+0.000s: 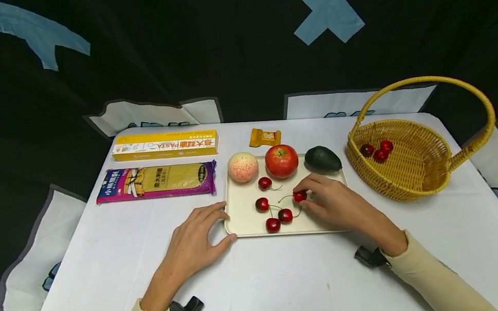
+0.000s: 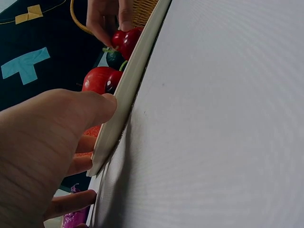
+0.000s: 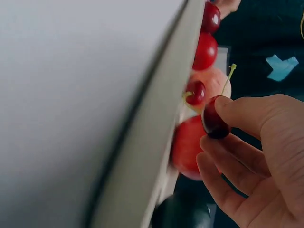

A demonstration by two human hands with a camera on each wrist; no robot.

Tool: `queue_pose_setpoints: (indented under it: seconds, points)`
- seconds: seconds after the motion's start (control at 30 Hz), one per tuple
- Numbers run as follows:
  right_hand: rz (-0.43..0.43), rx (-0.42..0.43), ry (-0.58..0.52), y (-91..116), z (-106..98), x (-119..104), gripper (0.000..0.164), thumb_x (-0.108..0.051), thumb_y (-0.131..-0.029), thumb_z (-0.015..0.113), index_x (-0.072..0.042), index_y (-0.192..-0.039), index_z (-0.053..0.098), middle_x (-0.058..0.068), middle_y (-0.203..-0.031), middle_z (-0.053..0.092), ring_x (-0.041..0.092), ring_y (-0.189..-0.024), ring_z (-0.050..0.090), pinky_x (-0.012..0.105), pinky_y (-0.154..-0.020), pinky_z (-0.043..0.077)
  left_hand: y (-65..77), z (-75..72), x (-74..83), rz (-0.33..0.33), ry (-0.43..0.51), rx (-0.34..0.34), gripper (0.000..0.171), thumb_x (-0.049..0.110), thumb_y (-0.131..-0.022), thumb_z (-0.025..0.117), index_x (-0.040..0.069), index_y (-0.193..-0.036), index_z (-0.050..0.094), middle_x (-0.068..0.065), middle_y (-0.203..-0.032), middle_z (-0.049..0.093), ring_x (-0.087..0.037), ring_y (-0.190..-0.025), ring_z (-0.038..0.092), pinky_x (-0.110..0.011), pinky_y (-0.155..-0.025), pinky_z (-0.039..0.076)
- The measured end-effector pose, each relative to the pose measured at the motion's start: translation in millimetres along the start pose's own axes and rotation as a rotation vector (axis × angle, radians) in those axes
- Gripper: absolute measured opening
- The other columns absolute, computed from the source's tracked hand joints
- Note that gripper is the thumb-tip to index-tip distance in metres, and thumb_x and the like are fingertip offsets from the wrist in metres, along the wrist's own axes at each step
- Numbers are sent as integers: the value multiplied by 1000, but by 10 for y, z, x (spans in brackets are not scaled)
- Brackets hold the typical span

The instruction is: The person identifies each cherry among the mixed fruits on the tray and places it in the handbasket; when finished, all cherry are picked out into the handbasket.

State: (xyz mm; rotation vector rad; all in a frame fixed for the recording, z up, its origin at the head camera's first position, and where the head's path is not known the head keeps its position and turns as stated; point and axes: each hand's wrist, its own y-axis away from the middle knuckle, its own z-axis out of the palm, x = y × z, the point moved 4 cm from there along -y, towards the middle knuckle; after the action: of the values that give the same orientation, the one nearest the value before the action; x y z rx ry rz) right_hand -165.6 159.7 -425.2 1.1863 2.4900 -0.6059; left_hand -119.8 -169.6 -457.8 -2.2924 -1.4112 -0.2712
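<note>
While the left hand (image 1: 196,242), fingers wide, touches the tray (image 1: 241,213) mid-frame, likely steadying it, the right hand (image 1: 336,202) pinches one cherry (image 3: 216,124).

soft shadows; wrist views dimmer

R hand (image 3: 273,161) pinches dk red cherry (image 3: 214,122), w/ red apple (image 3: 188,147) just behind & pale tray (image 3: 154,114) alongside.
</note>
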Motion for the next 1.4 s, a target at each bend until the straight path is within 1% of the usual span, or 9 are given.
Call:
queue_pose_setpoints:
  seconds: [0.33,0.63,0.83,0.97,1.07,1.13,1.2,1.3,1.4]
  points:
    - [7,138,27,49,-369,197,35,2,-89,84,-7,-121,73,12,-117,71,31,-98,74,47,-84,66,-18,13,-2,-1,-2,-5,41,49,-89,86,22,-119,75,1,-153,63,-26,-136,62,-53,-93,63]
    - [57,281,90,174,-750,439,35,6,-87,84,-2,-120,74,15,-117,73,31,-100,70,51,-80,63,-35,28,14,9,1,-9,42,49,-89,86,22,-118,75,1,-153,63,-26,-136,62,-52,-96,62]
    - [117,325,108,268,-849,640,37,6,-88,84,-2,-122,73,14,-119,72,30,-101,69,50,-81,61,-23,30,5,-1,-3,-14,42,50,-89,86,22,-119,75,1,-153,63,-26,-137,61,-53,-95,62]
    - [179,330,113,334,-893,770,37,3,-89,83,-3,-124,72,13,-118,71,30,-98,70,28,-84,59,-16,24,-5,-1,-3,-10,43,51,-89,86,22,-119,75,1,-153,63,-26,-136,61,-53,-96,62]
    - [210,336,110,387,-937,852,37,3,-90,82,-4,-125,72,14,-118,71,31,-96,70,7,-82,47,-11,21,-12,-4,-2,-11,43,51,-89,86,22,-119,75,1,-153,63,-27,-136,62,-53,-95,62]
    - [232,333,109,422,-966,901,37,1,-91,82,-4,-126,72,15,-118,71,32,-95,70,2,-81,42,-9,20,-15,-8,-1,-13,43,51,-89,86,22,-118,75,0,-153,63,-27,-136,62,-53,-95,63]
    - [252,328,115,455,-990,945,38,0,-91,82,-4,-127,71,16,-120,70,33,-97,71,8,-81,49,-8,16,-17,-12,1,-14,43,51,-89,87,21,-118,75,0,-153,63,-27,-136,62,-53,-94,63]
    - [284,320,123,504,-1022,1005,38,-2,-92,82,-4,-128,70,18,-124,69,37,-101,71,32,-83,61,-8,10,-15,-13,4,-14,43,51,-89,87,21,-118,75,0,-153,63,-27,-136,62,-53,-95,62]
    - [307,304,124,543,-1044,1064,38,-1,-92,81,-1,-128,69,21,-124,68,41,-104,70,58,-84,62,-4,9,-11,-11,3,-11,43,50,-89,87,21,-118,75,0,-153,64,-27,-136,62,-53,-94,63]
